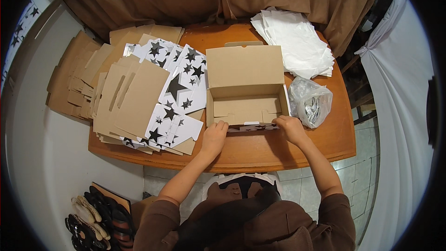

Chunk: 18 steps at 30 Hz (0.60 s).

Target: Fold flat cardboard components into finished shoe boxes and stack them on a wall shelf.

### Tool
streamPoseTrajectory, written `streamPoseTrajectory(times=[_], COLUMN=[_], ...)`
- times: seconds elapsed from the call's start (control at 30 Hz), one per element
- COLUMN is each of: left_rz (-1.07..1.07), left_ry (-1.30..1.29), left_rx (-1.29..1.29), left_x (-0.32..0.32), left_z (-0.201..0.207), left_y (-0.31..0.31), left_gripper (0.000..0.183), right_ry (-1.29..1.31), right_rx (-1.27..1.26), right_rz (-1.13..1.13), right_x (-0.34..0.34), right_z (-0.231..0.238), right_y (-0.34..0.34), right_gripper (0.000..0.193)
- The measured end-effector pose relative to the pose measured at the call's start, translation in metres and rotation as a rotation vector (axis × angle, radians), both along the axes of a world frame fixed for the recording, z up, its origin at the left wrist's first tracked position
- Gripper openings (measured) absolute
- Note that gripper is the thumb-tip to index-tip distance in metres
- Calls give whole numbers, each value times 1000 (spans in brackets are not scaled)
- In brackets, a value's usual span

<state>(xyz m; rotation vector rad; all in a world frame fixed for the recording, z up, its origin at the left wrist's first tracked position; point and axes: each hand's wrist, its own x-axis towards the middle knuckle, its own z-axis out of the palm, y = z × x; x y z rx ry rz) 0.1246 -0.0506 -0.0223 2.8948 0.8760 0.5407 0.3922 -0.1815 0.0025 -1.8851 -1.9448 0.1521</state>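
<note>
An open cardboard box (244,67) stands on the table in front of me, its lid raised at the far side and plain brown inside. Its front wall shows a dark star print outside and a small white tab at the middle of the upper edge. My left hand (215,138) is closed on the front left corner, fingers curled over the wall. At the front right corner, my right hand (290,128) grips the same wall with bent fingers. Nothing lies inside the box; cut flap lines show on its bottom.
Flat cardboard box blanks (141,100), some white with black stars, are piled at the left of the wooden table (260,151). White paper sheets (292,42) lie at the back right. A clear plastic bag (310,102) sits beside the box. Sandals (100,218) are at lower left.
</note>
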Motion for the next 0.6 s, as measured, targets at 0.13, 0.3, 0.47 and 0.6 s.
streamPoseTrajectory(times=[0.13,0.3,0.47,0.6], left_rz=[-27,-82,305,423], left_ry=[-4,-242,-385,-330], left_rx=[10,195,-141,-401], left_x=[-6,-16,-37,-46], left_z=[3,19,33,14], left_y=[-1,-4,22,48], left_gripper=[21,31,25,25], right_ry=[-16,164,227,110], right_rx=[-45,-22,185,267], right_rz=[32,141,328,567], right_x=[1,0,-26,-63], right_z=[3,12,36,45], right_y=[-2,5,69,146], right_gripper=[19,16,13,14])
